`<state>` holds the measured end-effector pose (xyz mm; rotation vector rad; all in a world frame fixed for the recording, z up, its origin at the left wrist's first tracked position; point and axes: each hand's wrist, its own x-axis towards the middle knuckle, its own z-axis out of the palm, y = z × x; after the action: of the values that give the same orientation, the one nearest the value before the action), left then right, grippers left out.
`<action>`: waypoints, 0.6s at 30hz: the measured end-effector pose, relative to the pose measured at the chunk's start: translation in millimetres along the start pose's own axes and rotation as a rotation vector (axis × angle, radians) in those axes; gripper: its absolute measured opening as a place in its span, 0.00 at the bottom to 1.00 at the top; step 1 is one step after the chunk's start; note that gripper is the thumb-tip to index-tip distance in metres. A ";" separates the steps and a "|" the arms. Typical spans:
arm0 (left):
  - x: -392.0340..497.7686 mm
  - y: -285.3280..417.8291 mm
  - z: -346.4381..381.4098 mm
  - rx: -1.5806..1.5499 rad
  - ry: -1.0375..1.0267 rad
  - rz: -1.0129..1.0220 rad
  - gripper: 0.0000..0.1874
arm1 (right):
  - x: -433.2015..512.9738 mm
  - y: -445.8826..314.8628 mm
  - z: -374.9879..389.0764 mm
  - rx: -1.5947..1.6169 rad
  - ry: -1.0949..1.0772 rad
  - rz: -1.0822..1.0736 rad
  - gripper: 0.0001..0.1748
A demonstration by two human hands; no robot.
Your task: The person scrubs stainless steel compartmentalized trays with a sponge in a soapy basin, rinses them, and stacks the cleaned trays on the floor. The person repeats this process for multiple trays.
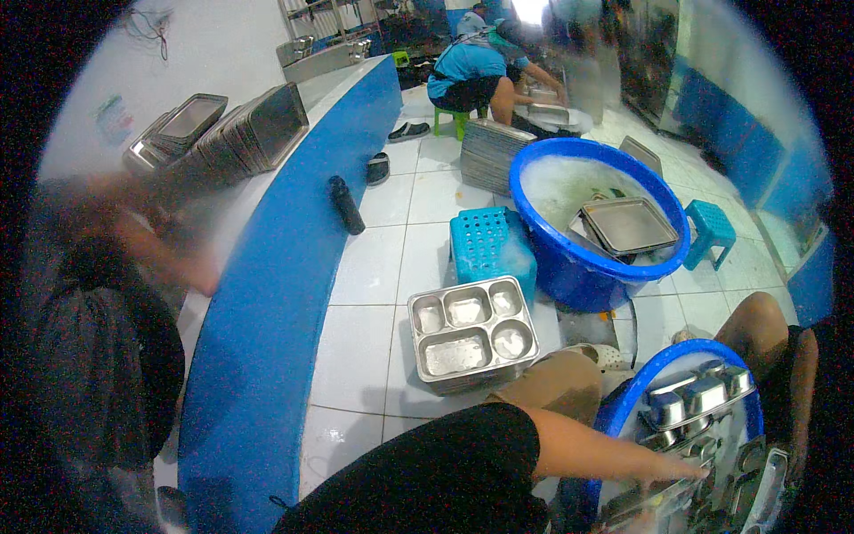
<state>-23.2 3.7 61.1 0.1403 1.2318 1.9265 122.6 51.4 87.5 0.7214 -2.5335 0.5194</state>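
My left hand point(670, 469) reaches from a black sleeve into a blue tub point(646, 380) at the lower right. Its fingers lie along the upper edge of a steel compartment tray point(667, 502), tilted in the tub and blurred. Below it, at the picture's bottom edge, a bit of my right hand point(642, 522) shows against the tray; its fingers are hidden. An upturned compartment tray point(700, 395) leans at the tub's far rim over suds. More steel trays point(746, 470) stand on edge at the tub's right side.
A stack of compartment trays point(480, 327) stands left of my knee. Beyond are a turquoise stool point(484, 233) and a large blue tub point(540, 267) of suds holding flat trays point(630, 225). Co-workers sit at the back point(470, 60) and right point(760, 324). A blue ledge point(267, 287) runs left.
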 end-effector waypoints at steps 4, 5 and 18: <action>6.5 -7.1 3.4 -0.067 -0.205 0.032 0.43 | -0.8 6.3 5.5 0.011 -0.003 0.020 0.18; 7.7 -7.5 3.7 -0.032 -0.196 0.003 0.43 | -1.8 7.5 6.6 0.014 -0.003 0.025 0.18; -28.2 11.3 22.9 0.255 -0.062 -0.047 0.55 | -4.9 17.9 10.7 0.034 0.013 0.076 0.15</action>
<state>-0.1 -1.7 90.8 0.2989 1.4218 1.7071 112.8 62.6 72.1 0.6334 -2.5538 0.5919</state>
